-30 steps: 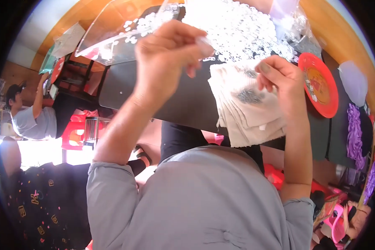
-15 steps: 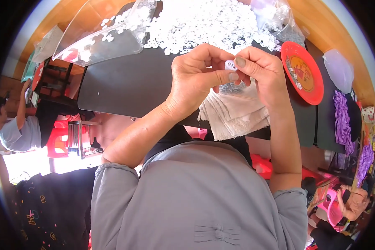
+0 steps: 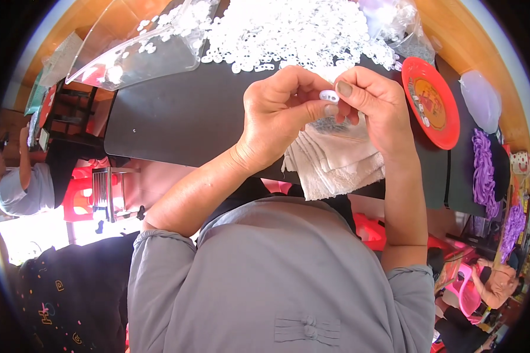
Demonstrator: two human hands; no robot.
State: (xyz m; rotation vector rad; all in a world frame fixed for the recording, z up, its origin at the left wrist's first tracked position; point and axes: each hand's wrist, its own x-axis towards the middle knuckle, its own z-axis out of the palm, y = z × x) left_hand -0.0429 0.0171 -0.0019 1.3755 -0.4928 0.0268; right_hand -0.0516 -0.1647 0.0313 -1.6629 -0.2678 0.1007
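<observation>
In front of me, a small white oval plastic piece (image 3: 328,95) with holes in its face is held up above the table. My left hand (image 3: 277,112) pinches it between thumb and fingers. At its right edge, my right hand (image 3: 374,103) grips with thumb and bent fingers; its fingertips are partly hidden. Below both hands lies a folded cream cloth (image 3: 330,167), with small grey bits (image 3: 330,125) on it, too small to name. A wide heap of similar white pieces (image 3: 294,35) spreads over the dark table (image 3: 176,123) just beyond my hands.
A clear plastic bin (image 3: 141,70) lies tipped at the far left with white pieces inside. To the right are a red plate (image 3: 450,126), a plastic bag (image 3: 406,32), a pale translucent bag (image 3: 480,100) and purple cords (image 3: 483,170). People sit at left (image 3: 23,188) and right (image 3: 497,285).
The white piece has turned in my fingers, so its face shows at a flatter angle. Both hands have stayed close together, shifting only slightly.
</observation>
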